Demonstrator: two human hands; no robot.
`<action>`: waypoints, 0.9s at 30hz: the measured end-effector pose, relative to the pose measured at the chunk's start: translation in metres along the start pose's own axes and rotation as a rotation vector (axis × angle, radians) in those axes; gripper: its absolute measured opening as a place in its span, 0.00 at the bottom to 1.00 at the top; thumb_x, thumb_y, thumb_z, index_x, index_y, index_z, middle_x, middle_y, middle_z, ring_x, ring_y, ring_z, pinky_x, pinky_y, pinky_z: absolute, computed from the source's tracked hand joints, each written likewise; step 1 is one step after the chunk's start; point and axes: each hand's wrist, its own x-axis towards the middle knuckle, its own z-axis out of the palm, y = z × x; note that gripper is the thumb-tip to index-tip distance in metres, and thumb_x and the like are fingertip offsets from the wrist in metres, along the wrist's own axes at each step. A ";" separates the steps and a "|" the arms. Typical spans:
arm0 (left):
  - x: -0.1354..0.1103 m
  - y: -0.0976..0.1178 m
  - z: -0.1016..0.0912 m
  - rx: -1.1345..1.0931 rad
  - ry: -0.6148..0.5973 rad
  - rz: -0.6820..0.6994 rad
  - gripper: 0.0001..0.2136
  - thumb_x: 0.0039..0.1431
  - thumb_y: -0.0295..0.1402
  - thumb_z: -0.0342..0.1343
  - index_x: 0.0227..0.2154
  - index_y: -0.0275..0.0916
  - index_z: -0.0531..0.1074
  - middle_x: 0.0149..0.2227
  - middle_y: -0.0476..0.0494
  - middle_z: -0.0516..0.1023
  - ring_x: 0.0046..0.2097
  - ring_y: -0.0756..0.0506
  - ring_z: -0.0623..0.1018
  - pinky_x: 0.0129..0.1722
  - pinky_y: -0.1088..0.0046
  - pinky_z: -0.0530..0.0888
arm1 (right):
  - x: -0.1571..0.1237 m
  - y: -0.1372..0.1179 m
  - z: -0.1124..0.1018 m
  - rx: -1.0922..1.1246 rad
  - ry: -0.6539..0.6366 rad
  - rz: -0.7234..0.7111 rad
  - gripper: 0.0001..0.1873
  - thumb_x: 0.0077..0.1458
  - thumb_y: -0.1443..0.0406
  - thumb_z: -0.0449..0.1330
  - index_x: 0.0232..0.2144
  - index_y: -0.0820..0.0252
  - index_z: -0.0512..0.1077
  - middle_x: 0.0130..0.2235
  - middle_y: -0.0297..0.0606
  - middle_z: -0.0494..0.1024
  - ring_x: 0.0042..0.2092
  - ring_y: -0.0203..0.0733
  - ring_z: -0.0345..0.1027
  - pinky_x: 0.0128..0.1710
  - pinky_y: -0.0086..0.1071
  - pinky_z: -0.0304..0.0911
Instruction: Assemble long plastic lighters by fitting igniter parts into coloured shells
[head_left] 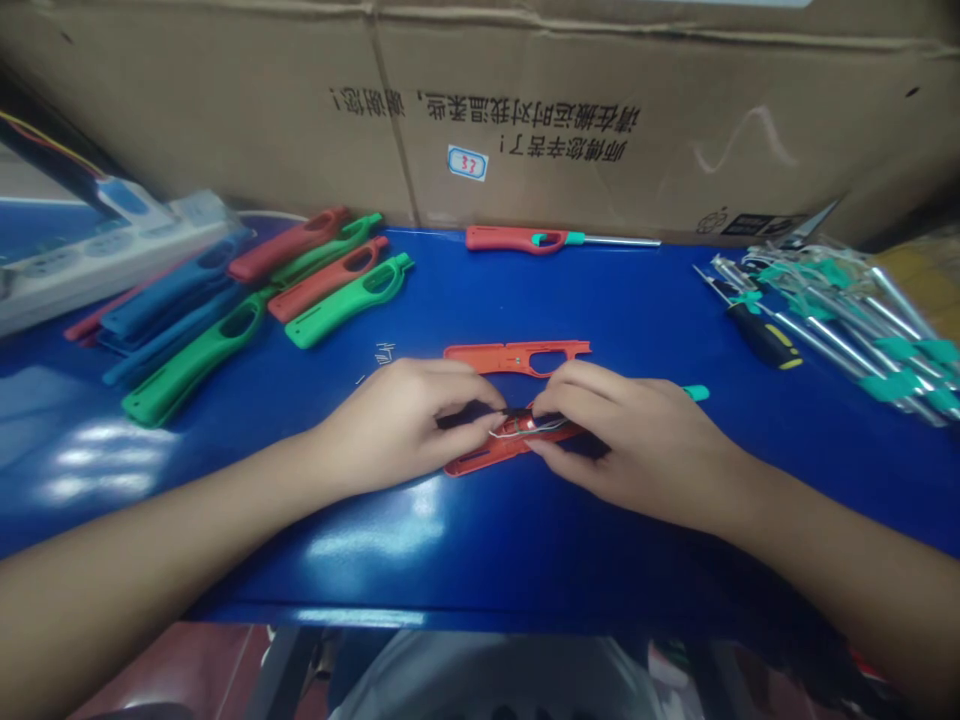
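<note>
Count: 2 hands, left hand [409,415] plus right hand [637,430]. Orange shell halves [476,358]: 2. Piled handle shells: green shells [169,385] 3, red/orange shells [289,247] 3 visible, blue shells [161,300] at least 2. Tubed red handle [499,239]: 1. Screwdriver [765,338]: 1. Power strip [109,248]: 1. Cardboard box [262,110]: 1. Sticker [467,163]: 1. Metal tubes [821,336], screws [385,351]: several each, too jumbled/small to count.

I hold an orange casing half [472,462], open side up and slightly aslant on the blue tabletop [375,585], with thin pale wires [506,435] and a small black part [516,412] at its middle.
</note>
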 end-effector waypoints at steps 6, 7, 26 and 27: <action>0.001 0.005 -0.002 -0.020 -0.016 0.015 0.04 0.64 0.29 0.62 0.39 0.38 0.80 0.33 0.52 0.81 0.33 0.53 0.77 0.32 0.79 0.68 | 0.001 -0.008 0.002 -0.020 0.036 -0.133 0.08 0.70 0.60 0.54 0.46 0.51 0.73 0.46 0.33 0.74 0.34 0.35 0.67 0.29 0.33 0.53; 0.001 0.005 -0.003 -0.023 -0.023 0.016 0.03 0.63 0.29 0.62 0.39 0.38 0.80 0.33 0.52 0.81 0.32 0.53 0.77 0.32 0.79 0.68 | 0.002 -0.010 0.002 -0.020 0.020 -0.149 0.09 0.70 0.61 0.53 0.46 0.51 0.73 0.45 0.33 0.74 0.33 0.35 0.66 0.29 0.33 0.53; 0.000 0.011 -0.012 -0.052 -0.043 0.007 0.03 0.59 0.26 0.65 0.35 0.38 0.81 0.30 0.53 0.80 0.28 0.56 0.74 0.28 0.81 0.66 | 0.004 -0.011 0.009 0.243 0.065 -0.012 0.07 0.66 0.65 0.59 0.46 0.57 0.72 0.46 0.35 0.78 0.44 0.39 0.74 0.40 0.31 0.65; 0.000 0.011 -0.012 -0.052 -0.037 0.011 0.03 0.60 0.25 0.65 0.35 0.37 0.81 0.30 0.53 0.80 0.27 0.56 0.73 0.28 0.81 0.66 | 0.004 -0.012 0.008 0.236 0.060 0.001 0.08 0.65 0.65 0.60 0.47 0.56 0.72 0.45 0.35 0.79 0.44 0.39 0.75 0.40 0.32 0.65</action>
